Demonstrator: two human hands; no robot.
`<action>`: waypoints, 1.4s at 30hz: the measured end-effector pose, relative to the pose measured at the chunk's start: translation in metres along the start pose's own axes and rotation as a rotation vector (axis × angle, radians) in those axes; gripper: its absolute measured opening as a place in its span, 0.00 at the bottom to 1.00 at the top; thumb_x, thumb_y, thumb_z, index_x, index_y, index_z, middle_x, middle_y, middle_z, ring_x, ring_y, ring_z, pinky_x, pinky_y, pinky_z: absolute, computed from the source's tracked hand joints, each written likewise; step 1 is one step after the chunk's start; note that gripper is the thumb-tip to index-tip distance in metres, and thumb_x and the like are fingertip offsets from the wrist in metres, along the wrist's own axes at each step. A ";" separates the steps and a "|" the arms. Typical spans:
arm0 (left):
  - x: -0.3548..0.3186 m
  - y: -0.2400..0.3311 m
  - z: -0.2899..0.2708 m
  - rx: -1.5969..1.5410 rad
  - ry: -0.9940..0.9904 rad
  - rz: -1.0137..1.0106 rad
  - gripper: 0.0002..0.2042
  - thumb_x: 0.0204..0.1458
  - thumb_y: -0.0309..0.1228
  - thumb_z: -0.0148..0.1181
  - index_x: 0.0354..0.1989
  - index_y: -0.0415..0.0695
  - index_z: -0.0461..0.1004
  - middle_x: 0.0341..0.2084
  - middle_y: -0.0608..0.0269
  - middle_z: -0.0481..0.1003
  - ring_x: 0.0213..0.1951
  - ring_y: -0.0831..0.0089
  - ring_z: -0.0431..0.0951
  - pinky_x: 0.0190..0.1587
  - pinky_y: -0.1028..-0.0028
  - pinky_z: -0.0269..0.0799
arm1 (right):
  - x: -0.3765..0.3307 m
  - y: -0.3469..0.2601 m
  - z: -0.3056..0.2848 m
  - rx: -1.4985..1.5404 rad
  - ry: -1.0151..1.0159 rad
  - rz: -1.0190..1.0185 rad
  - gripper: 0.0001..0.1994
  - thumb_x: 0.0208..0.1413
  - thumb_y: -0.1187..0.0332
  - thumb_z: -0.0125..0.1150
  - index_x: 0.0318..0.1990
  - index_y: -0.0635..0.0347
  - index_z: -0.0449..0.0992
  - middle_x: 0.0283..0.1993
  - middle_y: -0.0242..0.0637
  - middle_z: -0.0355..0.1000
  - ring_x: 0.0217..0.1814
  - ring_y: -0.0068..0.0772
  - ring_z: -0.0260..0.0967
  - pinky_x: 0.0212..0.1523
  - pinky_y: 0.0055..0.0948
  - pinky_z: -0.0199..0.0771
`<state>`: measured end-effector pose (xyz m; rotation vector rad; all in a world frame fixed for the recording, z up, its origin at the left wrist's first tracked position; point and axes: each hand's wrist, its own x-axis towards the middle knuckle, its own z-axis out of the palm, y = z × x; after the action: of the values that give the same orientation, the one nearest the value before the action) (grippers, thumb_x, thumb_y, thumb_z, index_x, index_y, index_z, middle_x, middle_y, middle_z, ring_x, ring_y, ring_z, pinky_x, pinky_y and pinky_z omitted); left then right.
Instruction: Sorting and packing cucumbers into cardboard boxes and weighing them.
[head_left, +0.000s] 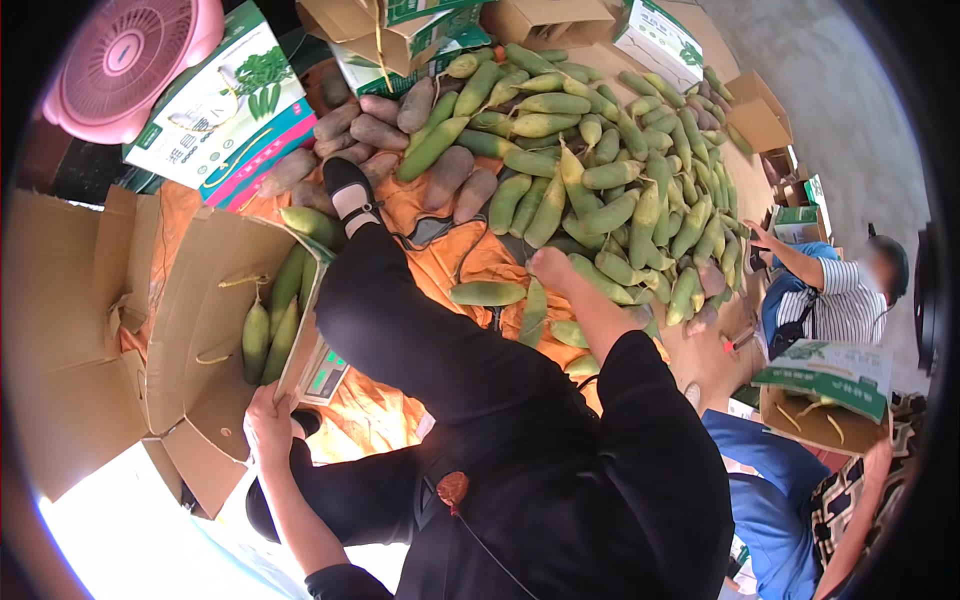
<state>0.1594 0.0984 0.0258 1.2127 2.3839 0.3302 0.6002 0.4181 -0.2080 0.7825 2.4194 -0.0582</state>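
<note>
My left hand (268, 425) is closed on the near edge of an open cardboard box (185, 300). Several green radishes (285, 300) lie inside it, some with yellowish stalk ends. A scale with a lit green display (325, 377) shows beside the box wall, partly hidden. My right hand (550, 270) reaches to the near side of a big heap of green radishes (610, 180). Its fingers are curled; what they hold, if anything, is hidden. Just below that hand is one green radish (533, 315), and another radish (487, 293) lies to its left on the orange sheet (440, 265).
Dusky purplish radishes (380, 132) lie left of the heap. A pink fan (125, 55) stands at the upper left beside a printed carton (225, 110). More cartons (660, 40) stand at the back. Two people are at the right, one (835, 300) reaching toward the heap, one holding a box (815, 415).
</note>
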 end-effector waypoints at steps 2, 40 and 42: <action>0.001 -0.001 0.001 0.003 0.016 0.009 0.12 0.46 0.24 0.57 0.41 0.40 0.75 0.31 0.50 0.73 0.35 0.50 0.75 0.39 0.62 0.70 | -0.012 -0.009 0.003 0.199 0.020 0.110 0.08 0.52 0.68 0.54 0.31 0.60 0.78 0.33 0.42 0.74 0.37 0.46 0.72 0.34 0.39 0.72; -0.006 -0.004 -0.004 0.077 0.010 -0.036 0.11 0.48 0.31 0.58 0.42 0.49 0.76 0.34 0.60 0.74 0.40 0.60 0.76 0.42 0.64 0.72 | -0.059 -0.009 -0.263 1.110 0.862 0.140 0.24 0.52 0.77 0.58 0.57 0.69 0.61 0.52 0.43 0.65 0.54 0.35 0.65 0.56 0.30 0.65; -0.008 -0.005 -0.004 0.075 0.006 -0.045 0.11 0.49 0.31 0.58 0.42 0.49 0.76 0.34 0.60 0.74 0.40 0.60 0.76 0.42 0.63 0.72 | -0.060 -0.021 -0.303 1.416 0.932 -0.114 0.23 0.55 0.79 0.56 0.58 0.69 0.60 0.53 0.40 0.65 0.56 0.30 0.63 0.58 0.30 0.64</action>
<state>0.1579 0.0892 0.0298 1.1909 2.4447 0.2322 0.4696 0.4336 0.0722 1.4282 3.0188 -1.9929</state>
